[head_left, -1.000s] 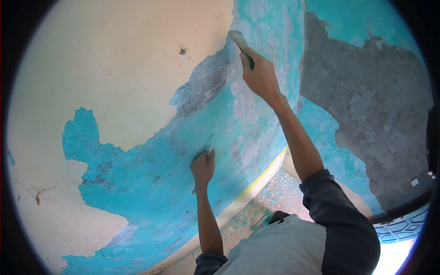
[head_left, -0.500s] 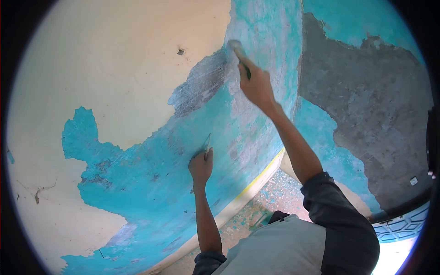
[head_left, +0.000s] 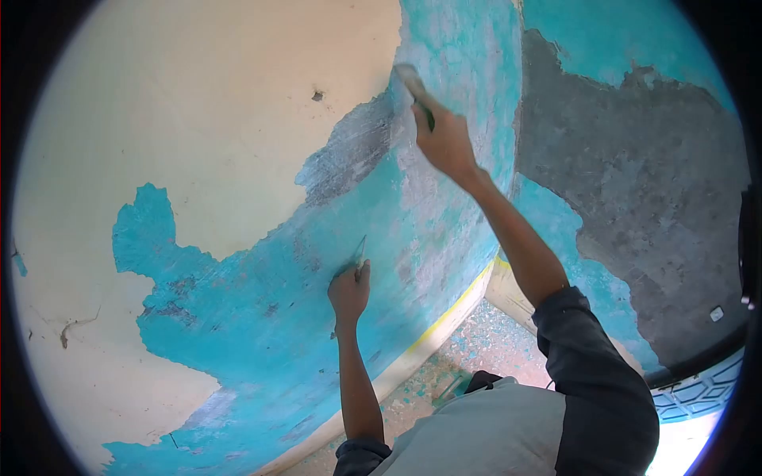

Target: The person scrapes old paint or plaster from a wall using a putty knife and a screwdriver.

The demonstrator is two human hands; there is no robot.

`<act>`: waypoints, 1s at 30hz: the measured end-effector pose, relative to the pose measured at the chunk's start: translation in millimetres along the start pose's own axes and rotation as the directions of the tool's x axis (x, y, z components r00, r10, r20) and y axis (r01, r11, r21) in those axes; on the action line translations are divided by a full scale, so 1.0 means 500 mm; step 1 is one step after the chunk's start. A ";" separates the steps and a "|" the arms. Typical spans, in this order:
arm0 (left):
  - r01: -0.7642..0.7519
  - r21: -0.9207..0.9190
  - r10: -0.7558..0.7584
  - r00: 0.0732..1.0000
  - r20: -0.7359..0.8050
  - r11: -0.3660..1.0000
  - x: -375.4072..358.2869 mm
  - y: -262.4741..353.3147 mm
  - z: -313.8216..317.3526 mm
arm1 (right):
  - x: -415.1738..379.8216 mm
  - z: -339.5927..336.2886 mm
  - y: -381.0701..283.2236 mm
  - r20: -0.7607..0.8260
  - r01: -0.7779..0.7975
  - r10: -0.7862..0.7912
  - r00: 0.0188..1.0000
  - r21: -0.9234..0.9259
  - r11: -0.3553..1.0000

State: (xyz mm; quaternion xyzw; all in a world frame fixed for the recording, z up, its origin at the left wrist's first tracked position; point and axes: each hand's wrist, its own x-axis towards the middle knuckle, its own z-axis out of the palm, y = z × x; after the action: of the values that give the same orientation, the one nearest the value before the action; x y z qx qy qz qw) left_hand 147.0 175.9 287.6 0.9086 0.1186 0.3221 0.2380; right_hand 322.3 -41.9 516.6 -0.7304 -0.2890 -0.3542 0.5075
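My right hand (head_left: 447, 143) is closed round the green handle of a scraper (head_left: 411, 79). Its blurred blade is at the wall where cream paint (head_left: 238, 103) borders a scraped grey and turquoise area (head_left: 444, 47). Lower down, my left hand (head_left: 349, 293) is closed against the turquoise wall (head_left: 317, 230). A thin, pointed blade (head_left: 362, 247) sticks up past the thumb; the rest of this tool is hidden in the fist. Just left of the scraper, a bare grey patch (head_left: 349, 151) shows scratch marks.
To the right, the adjoining wall carries a large grey patch (head_left: 635, 159) edged with turquoise paint. Paint flakes (head_left: 484, 337) litter the floor below, along a cream skirting with a yellow line (head_left: 448, 313). A blue-patterned object with a dark rim (head_left: 698, 389) stands at lower right.
The scraper in my right hand has shifted very slightly up along the cream paint's edge. My left hand stays nearly in place. The view has moved a little.
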 end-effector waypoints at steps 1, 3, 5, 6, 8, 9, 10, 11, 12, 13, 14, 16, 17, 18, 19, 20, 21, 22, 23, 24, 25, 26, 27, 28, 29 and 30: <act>-0.018 -0.001 0.018 1.000 -0.019 1.000 0.000 -0.004 0.003 | 0.024 -0.006 -0.008 -0.021 0.001 -0.001 1.000 -0.010 1.000; -0.021 0.006 0.021 0.999 -0.026 1.000 -0.002 -0.008 0.003 | 0.056 -0.032 -0.021 -0.019 0.011 -0.012 1.000 -0.037 0.999; -0.021 -0.003 0.021 0.999 -0.034 1.000 0.000 -0.003 0.010 | 0.059 -0.056 -0.026 0.102 -0.077 0.082 0.991 -0.059 0.995; 0.001 0.002 -0.001 1.000 -0.001 1.000 0.000 0.002 0.002 | 0.043 -0.050 -0.020 0.104 -0.080 0.086 0.991 -0.062 0.995; 0.015 0.010 -0.015 0.999 0.033 1.000 0.001 0.002 -0.003 | 0.001 -0.016 0.007 0.031 -0.005 0.006 1.000 -0.037 0.999; 0.019 0.007 -0.019 0.999 0.034 1.000 0.001 -0.002 0.000 | -0.012 0.000 0.020 0.027 -0.007 0.008 1.000 -0.037 0.999; 0.025 0.003 -0.025 0.999 0.031 1.000 0.002 -0.002 0.001 | -0.021 0.015 0.028 -0.004 0.025 -0.025 1.000 -0.003 1.000; 0.024 0.004 -0.024 0.999 0.029 1.000 0.000 -0.002 0.001 | -0.025 0.025 0.037 -0.036 0.059 -0.057 0.998 0.031 0.998; 0.014 -0.002 -0.014 1.000 0.011 1.000 -0.002 0.001 -0.001 | -0.001 0.017 0.029 -0.066 0.073 -0.072 0.995 0.014 0.997; 0.004 -0.010 -0.004 1.000 -0.010 1.000 0.000 0.004 -0.001 | 0.049 -0.001 0.012 -0.067 0.079 -0.077 0.995 0.015 0.997; 0.004 -0.011 -0.004 1.000 -0.013 1.000 0.003 0.005 0.000 | 0.105 -0.024 -0.008 -0.073 0.066 -0.068 0.995 -0.026 0.997; 0.004 0.019 -0.004 1.000 0.010 1.000 0.001 0.003 -0.001 | 0.129 -0.038 -0.011 -0.078 0.047 -0.052 0.996 -0.066 0.997; 0.001 0.021 -0.002 1.000 0.011 1.000 0.003 0.001 -0.003 | 0.127 -0.045 -0.008 -0.046 0.037 -0.041 0.998 -0.067 0.997; 0.006 0.015 -0.006 1.000 0.011 1.000 0.004 0.004 -0.003 | 0.126 -0.050 -0.004 -0.014 0.030 -0.031 0.999 -0.071 0.997; 0.011 0.009 -0.011 1.000 0.013 1.000 0.001 0.005 -0.002 | 0.098 -0.037 0.015 -0.015 0.028 -0.029 0.999 -0.075 0.997; 0.009 0.007 -0.009 1.000 0.015 1.000 -0.001 0.005 -0.003 | 0.048 -0.012 0.039 -0.046 0.070 -0.071 0.996 -0.041 0.997; 0.017 0.008 -0.017 0.999 0.027 1.000 0.000 0.004 -0.003 | 0.014 0.002 0.049 -0.079 0.117 -0.117 0.990 -0.007 0.993; 0.026 0.009 -0.026 0.999 0.035 1.000 0.001 0.003 -0.002 | 0.002 0.001 0.041 -0.080 0.123 -0.123 0.989 -0.007 0.992; 0.026 0.009 -0.026 0.999 0.031 1.000 0.002 0.002 -0.001 | -0.010 0.001 0.033 -0.057 0.077 -0.076 0.995 0.019 0.997; 0.024 0.006 -0.024 0.999 0.036 1.000 0.000 -0.003 0.002 | -0.014 0.003 0.026 -0.032 0.028 -0.027 0.999 0.046 0.999; 0.021 0.003 -0.022 0.999 0.040 1.000 0.002 -0.004 0.002 | 0.017 -0.002 0.012 -0.033 0.030 -0.028 0.999 0.048 0.998; 0.021 0.004 -0.021 0.999 0.039 1.000 0.003 -0.004 0.002 | 0.074 -0.013 -0.001 -0.066 0.055 -0.055 0.996 -0.013 0.998; 0.015 -0.004 -0.015 1.000 0.023 1.000 0.003 0.001 0.000 | 0.113 -0.027 -0.013 -0.097 0.075 -0.082 0.992 -0.077 0.994; 0.009 -0.013 -0.009 1.000 0.008 1.000 0.001 0.004 -0.001 | 0.128 -0.041 -0.021 -0.096 0.073 -0.081 0.992 -0.079 0.994; 0.008 -0.011 -0.008 1.000 0.009 1.000 0.002 0.005 -0.005 | 0.140 -0.053 -0.030 -0.061 0.053 -0.057 0.997 -0.071 0.996; 0.012 -0.014 -0.012 1.000 0.020 1.000 0.003 0.005 -0.007 | 0.144 -0.059 -0.034 -0.025 0.034 -0.035 0.999 -0.064 0.997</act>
State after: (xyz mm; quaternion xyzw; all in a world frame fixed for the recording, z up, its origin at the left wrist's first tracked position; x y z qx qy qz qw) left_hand 145.9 175.5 292.0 0.9093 0.1194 0.3126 0.2474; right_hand 344.6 -60.1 591.1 -0.7364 -0.2834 -0.3813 0.4816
